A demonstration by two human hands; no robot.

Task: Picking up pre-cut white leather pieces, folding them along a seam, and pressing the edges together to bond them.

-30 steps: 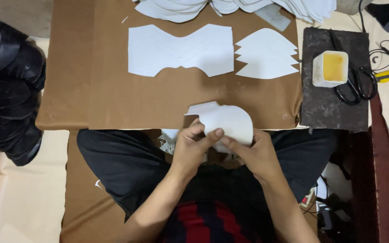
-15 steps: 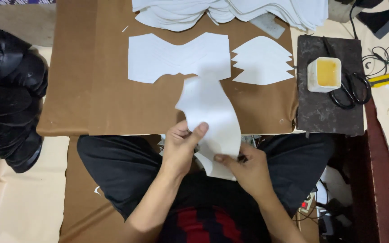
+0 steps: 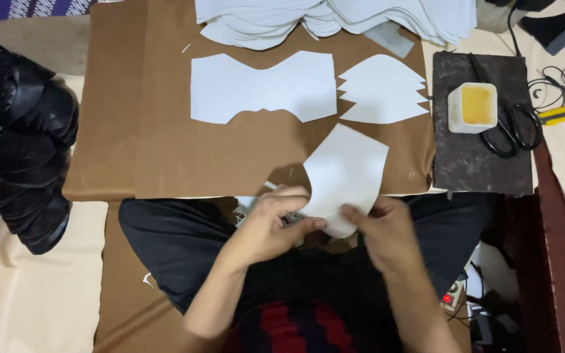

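Observation:
Both my hands pinch the near end of a white cut sheet piece over my lap, its far end lying on the brown board. My left hand grips its lower left edge. My right hand holds the lower right edge. On the board beyond lie a wide white cut piece and a fan of pointed white pieces.
A stack of white cut pieces lies at the board's far edge. A dark slab on the right carries a white tub of yellow glue and black scissors. Black bags sit at the left.
The white piece, curled in my hands a second ago, has been unfolded and swung to the right, and my hands have shifted along its near end.

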